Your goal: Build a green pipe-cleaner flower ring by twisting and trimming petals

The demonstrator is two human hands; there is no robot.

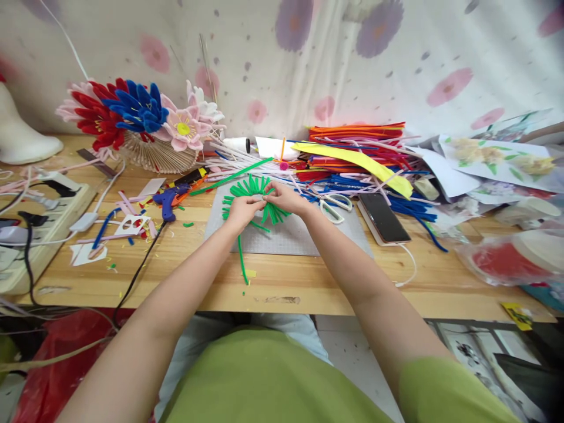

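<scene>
My left hand (pixel 244 210) and right hand (pixel 285 197) meet fingertip to fingertip at the centre of a round, bright-green piece of fuzzy radiating strips (pixel 249 188), both about equally near; the fingers of each are closed in a pinch on it, though the exact grip points are hidden; the piece lies directly between the hands, over a flat grey rectangular mat (pixel 291 242), contact unclear; being roughly round, it shows no clear long axis; one slender, fuzzy green strip (pixel 242 261) points toward my body.
</scene>
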